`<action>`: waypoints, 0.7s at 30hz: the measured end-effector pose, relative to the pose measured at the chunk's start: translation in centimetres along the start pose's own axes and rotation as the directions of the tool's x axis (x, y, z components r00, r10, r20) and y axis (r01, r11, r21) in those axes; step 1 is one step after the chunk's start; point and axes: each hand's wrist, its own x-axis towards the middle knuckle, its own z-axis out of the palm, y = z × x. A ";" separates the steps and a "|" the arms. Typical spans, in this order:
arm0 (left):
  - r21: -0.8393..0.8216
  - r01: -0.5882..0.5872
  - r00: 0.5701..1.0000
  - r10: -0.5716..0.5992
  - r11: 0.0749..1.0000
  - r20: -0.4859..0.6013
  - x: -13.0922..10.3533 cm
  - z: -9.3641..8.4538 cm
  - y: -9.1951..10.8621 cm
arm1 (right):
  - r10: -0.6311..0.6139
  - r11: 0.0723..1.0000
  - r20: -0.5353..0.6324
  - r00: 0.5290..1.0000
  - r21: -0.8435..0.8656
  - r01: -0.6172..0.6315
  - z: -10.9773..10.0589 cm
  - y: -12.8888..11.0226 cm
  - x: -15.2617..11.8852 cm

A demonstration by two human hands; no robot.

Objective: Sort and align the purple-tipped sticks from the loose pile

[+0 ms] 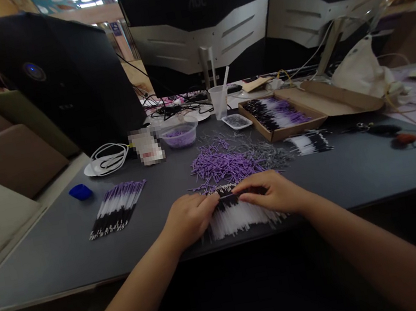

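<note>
A row of clear sticks with black ends (235, 217) lies at the table's front edge. My left hand (192, 214) rests at its left side, fingers closed near the black ends. My right hand (268, 190) is over its right side, thumb and index finger pinched at a thin piece that spans toward my left fingertips. Just beyond my hands is a pile of small purple pieces (221, 161), with grey pieces (272, 154) beside it on the right. Sticks with purple ends (118, 206) lie in a row on the left.
A cardboard box (280, 133) holds more purple-ended sticks. Behind the piles stand a round tub (180, 134), a white tray (237, 122) and a cup with a straw (218, 102). A blue object (80, 192) lies left. Monitors (199, 15) and a black computer case (70, 83) line the back.
</note>
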 end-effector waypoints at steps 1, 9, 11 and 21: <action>-0.007 0.013 1.000 -0.013 1.000 0.005 0.0 0.0 0.0 | 0.021 0.999 -0.017 1.000 -0.029 -0.022 -0.7 0.2 0.0; -0.110 0.076 0.996 -0.072 0.991 0.042 0.5 -0.1 0.0 | 0.134 0.745 -0.311 0.941 -0.595 -0.303 -6.8 8.5 -0.5; -0.113 0.073 0.997 -0.067 0.991 0.049 0.4 0.1 0.0 | 0.123 0.711 -0.253 0.960 -0.652 -0.263 -7.4 10.7 -0.9; -0.116 0.064 0.992 -0.051 0.991 0.112 0.4 0.1 0.2 | 0.272 0.616 -0.193 0.943 -0.718 -0.325 -7.0 11.7 -1.1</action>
